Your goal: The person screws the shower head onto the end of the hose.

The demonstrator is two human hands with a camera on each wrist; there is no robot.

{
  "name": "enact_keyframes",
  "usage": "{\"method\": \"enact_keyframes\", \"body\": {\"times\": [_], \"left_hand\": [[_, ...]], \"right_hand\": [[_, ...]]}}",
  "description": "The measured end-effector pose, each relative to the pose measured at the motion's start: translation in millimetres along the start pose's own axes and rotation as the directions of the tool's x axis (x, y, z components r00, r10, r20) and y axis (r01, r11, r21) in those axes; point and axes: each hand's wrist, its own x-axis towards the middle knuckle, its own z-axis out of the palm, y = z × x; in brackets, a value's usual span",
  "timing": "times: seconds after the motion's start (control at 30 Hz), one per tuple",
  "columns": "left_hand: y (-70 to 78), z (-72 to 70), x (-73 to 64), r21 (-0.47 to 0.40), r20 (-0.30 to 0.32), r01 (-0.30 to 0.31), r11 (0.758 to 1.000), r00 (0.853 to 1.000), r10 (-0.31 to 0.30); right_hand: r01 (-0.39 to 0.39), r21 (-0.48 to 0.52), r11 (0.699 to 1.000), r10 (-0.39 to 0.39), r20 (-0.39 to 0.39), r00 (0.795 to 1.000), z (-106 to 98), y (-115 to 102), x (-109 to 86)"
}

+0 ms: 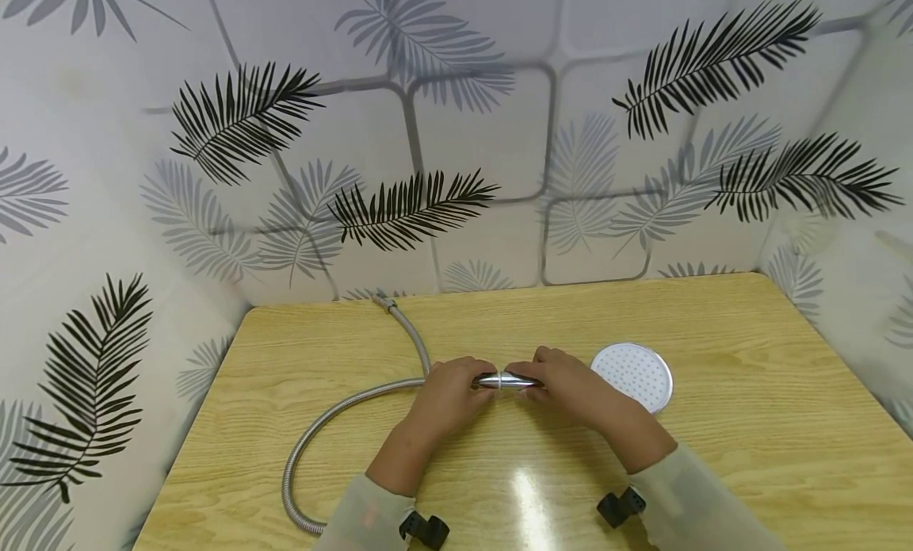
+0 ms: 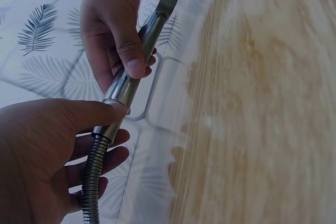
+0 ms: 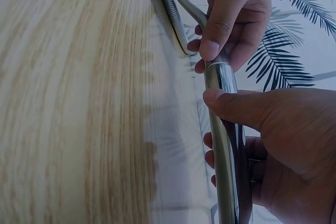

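Wood-grain tabletop (image 1: 770,361) set against a leaf-printed wall (image 1: 485,151). Left hand (image 1: 448,391) grips the metal end fitting (image 2: 108,131) of a hose, thumb at the joint, fingers curled beneath. Right hand (image 1: 571,384) holds the chrome handle (image 3: 222,80) of a shower head, thumb lying across the shaft. Hands close together; fitting and handle meet end to end between them, about mid-table. Any thread is hidden; cannot tell how tight.

Handling, my judgement: handle rigid, fairly light, its polish likely slippery; firmest hold close to the joint, one hand each side. Hose (image 1: 291,472) bendy but springy, apt to twist or tug at the fitting.

Further out: round spray face (image 1: 632,376) beyond the right hand, nozzles up, probably the part to spare from pressure. Hose loops leftward, its free end (image 1: 387,302) near the back edge.
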Motion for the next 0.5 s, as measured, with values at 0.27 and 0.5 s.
{"method": "enact_keyframes", "body": {"times": [0.27,0.5], "left_hand": [[0.7,-0.6,-1.0,-0.011,0.005,0.003,1.000,1.000,-0.003],[0.8,-1.4,-1.9,-0.017,-0.013,-0.017,1.000,1.000,0.017]], "right_hand": [[-0.003,-0.019,1.000,0.003,0.002,1.000,2.8,2.4,1.4],[-0.011,-0.011,1.000,0.011,0.014,1.000,3.7,3.6,1.9]]}}
